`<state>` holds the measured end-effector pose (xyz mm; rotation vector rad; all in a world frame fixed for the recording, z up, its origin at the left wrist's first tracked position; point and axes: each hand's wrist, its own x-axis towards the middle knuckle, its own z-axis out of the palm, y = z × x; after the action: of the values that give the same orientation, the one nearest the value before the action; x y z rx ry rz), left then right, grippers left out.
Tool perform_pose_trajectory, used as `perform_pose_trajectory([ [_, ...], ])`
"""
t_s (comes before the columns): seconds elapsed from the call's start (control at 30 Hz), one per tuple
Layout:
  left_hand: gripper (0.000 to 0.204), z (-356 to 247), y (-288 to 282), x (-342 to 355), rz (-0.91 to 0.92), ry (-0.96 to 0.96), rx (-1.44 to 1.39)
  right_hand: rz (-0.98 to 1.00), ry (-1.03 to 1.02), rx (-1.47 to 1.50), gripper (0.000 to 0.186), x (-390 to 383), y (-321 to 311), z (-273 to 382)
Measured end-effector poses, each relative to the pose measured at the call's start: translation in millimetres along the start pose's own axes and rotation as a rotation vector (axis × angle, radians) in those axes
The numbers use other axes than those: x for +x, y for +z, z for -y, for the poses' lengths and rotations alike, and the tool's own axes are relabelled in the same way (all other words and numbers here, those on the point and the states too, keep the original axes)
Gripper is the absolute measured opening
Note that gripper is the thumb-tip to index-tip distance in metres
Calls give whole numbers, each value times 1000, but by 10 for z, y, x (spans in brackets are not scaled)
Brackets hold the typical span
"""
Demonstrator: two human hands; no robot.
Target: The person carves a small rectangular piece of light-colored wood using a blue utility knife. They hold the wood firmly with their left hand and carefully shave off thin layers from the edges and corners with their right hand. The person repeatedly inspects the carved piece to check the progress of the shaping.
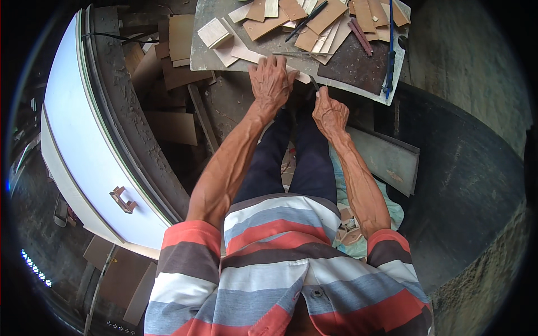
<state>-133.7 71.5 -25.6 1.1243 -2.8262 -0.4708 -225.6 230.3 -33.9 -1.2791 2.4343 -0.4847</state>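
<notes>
My left hand (272, 81) presses a narrow pale wood strip (303, 77) at the near edge of the worktable (204, 56). Its fingers are closed over the strip, and one end sticks out on the right. Just beside that end, my right hand (330, 113) is wrapped round a thin dark-bladed tool (314, 83). Its handle is mostly hidden in the fist, so I cannot tell whether it is a knife or a file. The blade tip is close to the strip's end; contact is unclear. Beyond my left hand sits a small stack of pale wood pieces (215, 33).
Wood offcuts (269, 25), a black pen-like tool (306, 21), reddish sticks (360, 37) and a dark brown sheet (354, 70) lie on the table. A blue-handled tool (388, 75) rests near its right edge. On the left stands a bright white panel (92, 123).
</notes>
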Motion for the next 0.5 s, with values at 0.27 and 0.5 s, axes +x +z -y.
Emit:
perform_pose_trajectory([
  [0.27,65,-197,-47,52,228,-507,-277,31,-30,-68,15,11,114,-63],
  [0.5,65,-200,12,25,199,-521,-302,14,-9,-81,12,32,140,-26],
])
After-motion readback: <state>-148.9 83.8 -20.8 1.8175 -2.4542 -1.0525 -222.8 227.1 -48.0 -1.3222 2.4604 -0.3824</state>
